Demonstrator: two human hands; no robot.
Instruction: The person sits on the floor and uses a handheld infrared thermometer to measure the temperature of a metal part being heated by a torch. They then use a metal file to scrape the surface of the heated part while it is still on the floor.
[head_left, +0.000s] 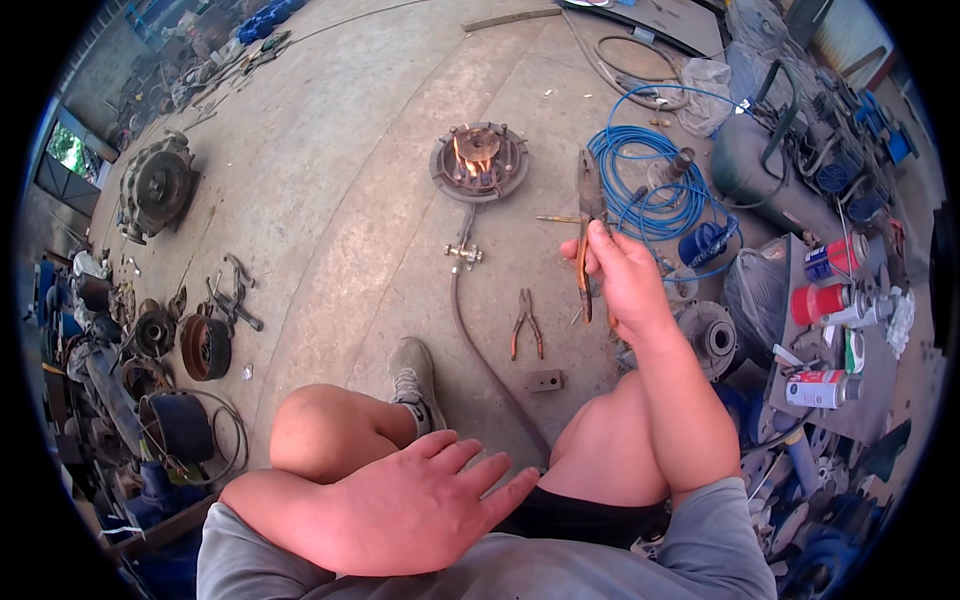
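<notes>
My right hand [622, 268] is closed around the handles of long-nosed pliers [588, 190], whose jaws point away from me. My left hand [440, 490] hangs in front of my body with its fingers spread and nothing in it. Ahead on the floor a round gas burner [437, 178] burns with orange flames. A dark round metal part [478, 146] rests on top of it, in the fire. Nearer to me lie a second pair of pliers [523, 322] with orange handles and a small metal block [546, 380] with a hole. A thin rod [560, 219] shows beside the raised pliers.
A hose [467, 325] runs from the burner's brass valve [463, 255] toward my legs. Coiled blue hose [625, 165], a green tank [765, 175] and spray cans [822, 388] are on the right. A large metal housing [158, 187] and a rusty drum [205, 347] stand left.
</notes>
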